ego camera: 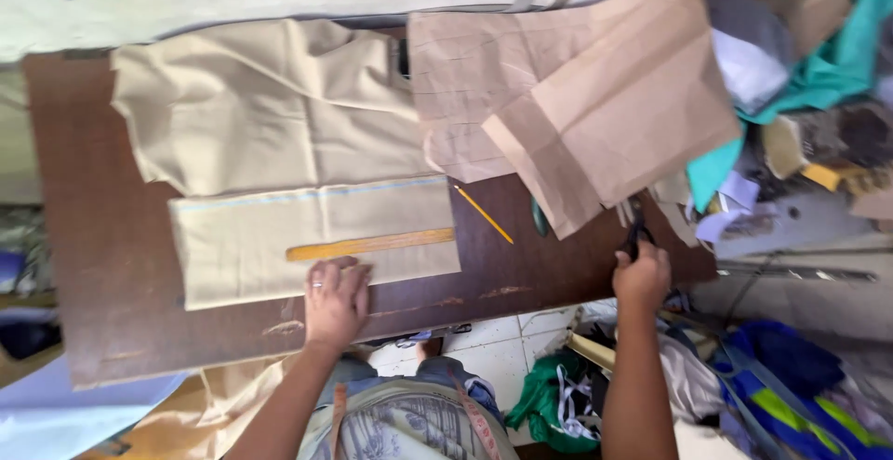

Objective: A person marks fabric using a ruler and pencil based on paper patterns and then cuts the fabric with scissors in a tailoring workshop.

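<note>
Head view: brown paper patterns [595,106] lie above right hand [640,277].

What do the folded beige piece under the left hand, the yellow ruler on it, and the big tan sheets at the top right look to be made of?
Folded beige piece: woven cloth, matte, with soft creases and a faint blue line along its top edge. Ruler: likely wood, flat, stiff, yellow-orange; plastic is possible. Tan sheets: brown paper, with sharp fold lines and stiff straight edges. The left hand presses on the cloth.

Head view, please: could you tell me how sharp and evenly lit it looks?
Head view: soft motion blur throughout, worst on the clutter at right; flat, even light without hard shadows; the left hand on the beige cloth and the wooden ruler remain readable.
</note>
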